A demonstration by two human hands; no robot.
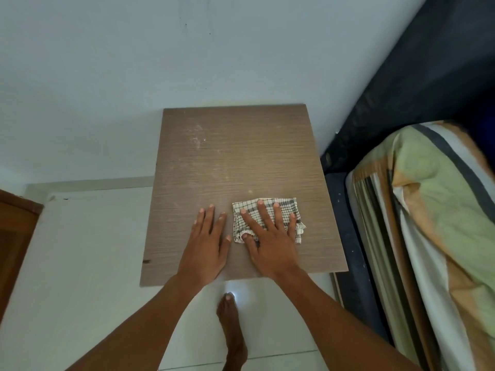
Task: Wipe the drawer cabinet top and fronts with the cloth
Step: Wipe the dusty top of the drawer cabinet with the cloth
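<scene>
Checked cloth [267,218] under flat right hand [269,243].

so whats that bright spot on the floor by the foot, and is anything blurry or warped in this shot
Head view: the bright spot is glare on the glossy floor, just beyond the foot. The light is dim and bluish. Wide-angle distortion splays the cabinet top toward the camera and tilts the bedding. The right hand on the cloth looks sharp; the frame edges are softer.

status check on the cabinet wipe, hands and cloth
Right hand flat, pressing checked cloth on cabinet top. Left hand flat on bare wood beside it. Dusty smears at far left. Nothing in the way.
</scene>
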